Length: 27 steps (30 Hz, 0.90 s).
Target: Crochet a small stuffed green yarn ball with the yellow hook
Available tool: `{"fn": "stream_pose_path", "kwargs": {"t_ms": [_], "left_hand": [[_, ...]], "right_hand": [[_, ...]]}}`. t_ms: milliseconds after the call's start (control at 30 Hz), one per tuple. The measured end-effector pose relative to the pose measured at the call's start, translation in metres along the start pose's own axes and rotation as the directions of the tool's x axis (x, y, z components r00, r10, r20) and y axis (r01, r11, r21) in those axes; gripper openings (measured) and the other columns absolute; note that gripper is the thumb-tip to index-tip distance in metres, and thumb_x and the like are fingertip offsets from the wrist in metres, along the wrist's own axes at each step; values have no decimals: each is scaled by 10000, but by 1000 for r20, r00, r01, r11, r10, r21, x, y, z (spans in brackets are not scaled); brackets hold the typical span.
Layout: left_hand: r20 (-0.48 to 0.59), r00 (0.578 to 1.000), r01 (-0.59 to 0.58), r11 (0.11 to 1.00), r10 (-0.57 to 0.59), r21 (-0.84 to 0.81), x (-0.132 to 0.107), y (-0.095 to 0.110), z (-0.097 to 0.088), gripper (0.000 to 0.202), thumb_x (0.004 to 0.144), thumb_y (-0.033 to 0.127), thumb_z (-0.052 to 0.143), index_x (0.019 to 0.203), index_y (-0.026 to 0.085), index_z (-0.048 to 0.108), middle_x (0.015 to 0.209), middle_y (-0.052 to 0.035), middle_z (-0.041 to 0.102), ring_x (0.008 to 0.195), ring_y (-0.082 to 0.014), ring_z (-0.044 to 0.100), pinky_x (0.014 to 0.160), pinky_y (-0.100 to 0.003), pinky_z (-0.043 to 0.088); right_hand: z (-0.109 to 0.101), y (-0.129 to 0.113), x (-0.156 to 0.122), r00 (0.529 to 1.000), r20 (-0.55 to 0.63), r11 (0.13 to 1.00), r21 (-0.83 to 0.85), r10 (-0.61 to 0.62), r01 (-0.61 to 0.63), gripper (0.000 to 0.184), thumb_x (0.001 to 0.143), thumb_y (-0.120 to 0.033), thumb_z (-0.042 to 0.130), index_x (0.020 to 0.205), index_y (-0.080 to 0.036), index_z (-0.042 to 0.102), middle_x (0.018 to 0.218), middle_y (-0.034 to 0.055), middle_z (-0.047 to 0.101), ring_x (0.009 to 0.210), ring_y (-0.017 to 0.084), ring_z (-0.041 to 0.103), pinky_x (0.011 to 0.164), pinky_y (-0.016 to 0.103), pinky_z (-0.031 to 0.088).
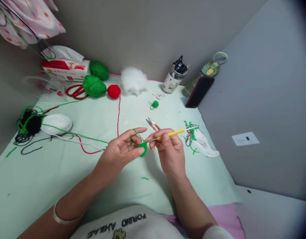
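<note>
Between thumb and fingers, my left hand (121, 147) pinches a small green crochet piece (143, 150). Green yarn runs over its raised index finger and trails left across the table. My right hand (170, 146) grips a crochet hook (174, 133) by its yellow handle, and the hook's metal end reaches the top of the green piece. Just beyond the right hand lie small thread snips (153, 123), partly hidden by the fingers. A little green crocheted ball (155, 104) with loose yarn ends rests farther back.
Green yarn balls (94, 86), a red yarn ball (114, 91) and white stuffing (134, 80) stand along the back, near a tissue pack (68, 69). White yarn (56, 124) and black yarn (30, 122) lie left. At right are yarn scraps (190, 132), a phone (200, 92) and a pen cup (173, 79).
</note>
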<state>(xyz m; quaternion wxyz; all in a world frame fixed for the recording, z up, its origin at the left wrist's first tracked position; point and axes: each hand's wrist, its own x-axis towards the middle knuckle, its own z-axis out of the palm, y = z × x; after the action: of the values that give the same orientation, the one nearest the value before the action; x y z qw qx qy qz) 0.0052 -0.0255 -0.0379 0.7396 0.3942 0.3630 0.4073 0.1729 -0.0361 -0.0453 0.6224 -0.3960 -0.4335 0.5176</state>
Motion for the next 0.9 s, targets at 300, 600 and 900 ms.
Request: {"fn": "stream_pose_path", "kwargs": {"t_ms": [300, 600, 900], "left_hand": [[-84, 996, -26, 989, 38, 143, -3, 1, 2, 404, 827, 229, 774, 1216, 325, 722, 876, 27, 560, 911, -126, 581, 933, -258, 478], [-215, 935, -159, 877, 280, 453, -4, -3, 10, 365, 819, 166, 705, 1165, 279, 733, 939, 4, 622, 892, -148, 577, 902, -269, 467], [-263, 927, -144, 903, 266, 405, -6, -2, 9, 324, 784, 183, 757, 1096, 268, 748, 1019, -19, 673, 877, -161, 595, 912, -298, 491]], "right_hand": [[-4, -6, -6, 989, 70, 976, -170, -128, 138, 199, 1018, -328, 540, 954, -210, 688, 872, 50, 768, 707, 159, 699, 657, 323, 583], [-1, -1, -15, 736, 421, 519, -525, -530, 675, 256, 979, -136, 550, 1186, -226, 670, 1031, 103, 775, 943, 230, 741, 737, 380, 610], [-3, 4, -12, 857, 262, 752, -412, -444, 516, 200, 997, -183, 547, 1082, -260, 711, 982, 60, 797, 896, 219, 758, 741, 400, 617]]}}
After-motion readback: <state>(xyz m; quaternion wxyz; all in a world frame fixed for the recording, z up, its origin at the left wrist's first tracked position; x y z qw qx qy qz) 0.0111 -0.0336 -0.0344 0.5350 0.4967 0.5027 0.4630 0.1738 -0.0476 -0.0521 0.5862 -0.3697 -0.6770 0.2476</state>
